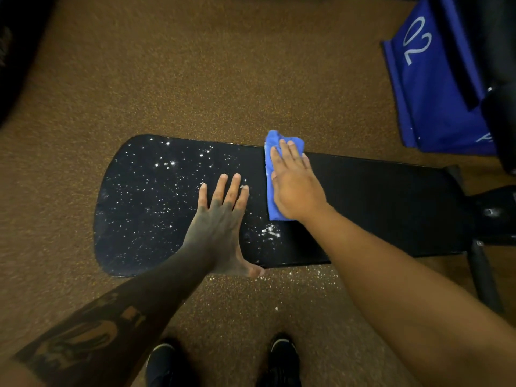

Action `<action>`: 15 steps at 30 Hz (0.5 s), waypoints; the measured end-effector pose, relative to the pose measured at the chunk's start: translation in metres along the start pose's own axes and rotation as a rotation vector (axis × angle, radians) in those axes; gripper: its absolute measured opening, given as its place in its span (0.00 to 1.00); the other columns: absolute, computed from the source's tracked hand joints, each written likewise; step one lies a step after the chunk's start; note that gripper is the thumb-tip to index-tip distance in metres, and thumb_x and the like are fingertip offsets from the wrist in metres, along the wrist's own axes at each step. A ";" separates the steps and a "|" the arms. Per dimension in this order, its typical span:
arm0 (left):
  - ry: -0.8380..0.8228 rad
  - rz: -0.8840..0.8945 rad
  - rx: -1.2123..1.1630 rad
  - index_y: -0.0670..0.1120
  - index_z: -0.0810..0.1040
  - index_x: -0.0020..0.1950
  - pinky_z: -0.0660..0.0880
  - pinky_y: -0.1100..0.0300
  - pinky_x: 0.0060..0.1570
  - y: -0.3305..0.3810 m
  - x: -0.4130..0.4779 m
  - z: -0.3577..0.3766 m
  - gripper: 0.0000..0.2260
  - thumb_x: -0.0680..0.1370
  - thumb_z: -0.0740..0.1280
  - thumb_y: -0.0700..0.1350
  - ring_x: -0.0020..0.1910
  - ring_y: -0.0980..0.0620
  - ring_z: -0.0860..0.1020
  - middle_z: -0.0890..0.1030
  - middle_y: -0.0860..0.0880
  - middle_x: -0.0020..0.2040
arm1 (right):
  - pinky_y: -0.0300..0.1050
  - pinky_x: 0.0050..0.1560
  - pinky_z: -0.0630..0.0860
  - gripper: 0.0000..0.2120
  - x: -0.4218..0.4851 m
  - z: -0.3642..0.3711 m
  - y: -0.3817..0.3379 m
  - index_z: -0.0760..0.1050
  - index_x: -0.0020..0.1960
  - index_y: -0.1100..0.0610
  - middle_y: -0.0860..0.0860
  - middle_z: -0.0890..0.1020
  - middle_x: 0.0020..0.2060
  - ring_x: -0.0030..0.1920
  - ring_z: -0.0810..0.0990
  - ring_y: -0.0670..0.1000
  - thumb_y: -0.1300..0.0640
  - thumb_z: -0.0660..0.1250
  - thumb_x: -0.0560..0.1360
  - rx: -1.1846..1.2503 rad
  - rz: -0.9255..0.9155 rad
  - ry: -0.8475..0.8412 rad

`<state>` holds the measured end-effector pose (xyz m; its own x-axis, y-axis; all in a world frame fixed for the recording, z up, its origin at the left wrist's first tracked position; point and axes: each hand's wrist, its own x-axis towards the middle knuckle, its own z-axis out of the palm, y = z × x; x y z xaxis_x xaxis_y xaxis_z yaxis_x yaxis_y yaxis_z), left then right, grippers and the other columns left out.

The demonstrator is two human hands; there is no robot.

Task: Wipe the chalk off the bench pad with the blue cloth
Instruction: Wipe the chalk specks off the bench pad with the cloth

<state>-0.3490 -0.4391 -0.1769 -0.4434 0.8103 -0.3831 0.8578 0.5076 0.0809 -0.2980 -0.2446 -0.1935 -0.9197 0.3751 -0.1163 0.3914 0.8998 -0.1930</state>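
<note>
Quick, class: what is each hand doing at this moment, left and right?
Left hand: open, flat on the bench pad, holding nothing.
Right hand: open, flat, pressing the blue cloth onto the pad.

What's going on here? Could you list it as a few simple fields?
place: brown speckled floor
pad: black, long
chalk: white specks over the pad's left part; right part looks clean
cloth: blue, pressed flat on the pad
right hand: flat on the cloth
left hand: flat on the chalky part
shoes: dark, below
</note>
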 end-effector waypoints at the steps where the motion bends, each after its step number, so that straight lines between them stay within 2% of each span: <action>1: 0.003 0.006 0.011 0.41 0.32 0.78 0.40 0.35 0.76 -0.001 -0.001 0.001 0.73 0.50 0.53 0.88 0.78 0.39 0.31 0.30 0.41 0.79 | 0.58 0.78 0.49 0.27 -0.008 0.003 -0.007 0.51 0.79 0.59 0.57 0.50 0.80 0.79 0.46 0.56 0.55 0.51 0.82 -0.012 -0.030 0.016; 4: -0.004 0.041 0.027 0.42 0.31 0.78 0.38 0.35 0.76 -0.005 -0.002 0.001 0.73 0.51 0.53 0.88 0.78 0.40 0.30 0.29 0.41 0.79 | 0.55 0.78 0.48 0.27 -0.044 0.009 -0.013 0.52 0.79 0.59 0.56 0.51 0.80 0.79 0.47 0.55 0.56 0.51 0.82 -0.050 -0.240 -0.028; 5: -0.010 0.052 0.027 0.42 0.31 0.78 0.38 0.35 0.76 -0.007 -0.002 0.001 0.72 0.52 0.54 0.88 0.78 0.40 0.30 0.29 0.41 0.79 | 0.55 0.78 0.48 0.27 -0.050 0.007 -0.008 0.52 0.79 0.58 0.55 0.51 0.80 0.79 0.46 0.54 0.56 0.51 0.82 -0.050 -0.242 -0.040; 10: 0.005 0.084 0.050 0.42 0.32 0.78 0.40 0.35 0.76 -0.012 -0.004 0.003 0.72 0.52 0.55 0.87 0.78 0.40 0.31 0.29 0.41 0.79 | 0.58 0.78 0.49 0.27 -0.066 0.007 -0.003 0.50 0.79 0.58 0.56 0.49 0.80 0.79 0.44 0.55 0.56 0.51 0.82 0.029 0.113 0.027; 13: 0.011 0.083 0.066 0.42 0.31 0.78 0.40 0.35 0.76 -0.012 -0.004 0.004 0.72 0.52 0.55 0.88 0.78 0.40 0.31 0.30 0.41 0.79 | 0.58 0.78 0.50 0.27 -0.099 0.016 -0.023 0.50 0.79 0.58 0.56 0.50 0.80 0.79 0.44 0.55 0.55 0.51 0.83 0.015 0.056 0.017; 15: 0.015 0.090 0.057 0.42 0.31 0.78 0.40 0.36 0.77 -0.013 -0.004 0.003 0.72 0.52 0.55 0.87 0.78 0.40 0.30 0.30 0.41 0.79 | 0.58 0.77 0.51 0.26 -0.112 0.019 -0.019 0.49 0.79 0.56 0.55 0.51 0.80 0.79 0.43 0.54 0.53 0.47 0.82 0.008 0.078 0.017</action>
<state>-0.3578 -0.4501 -0.1795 -0.3670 0.8566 -0.3628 0.9077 0.4151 0.0618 -0.2019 -0.3080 -0.1954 -0.8866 0.4480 -0.1150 0.4623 0.8658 -0.1914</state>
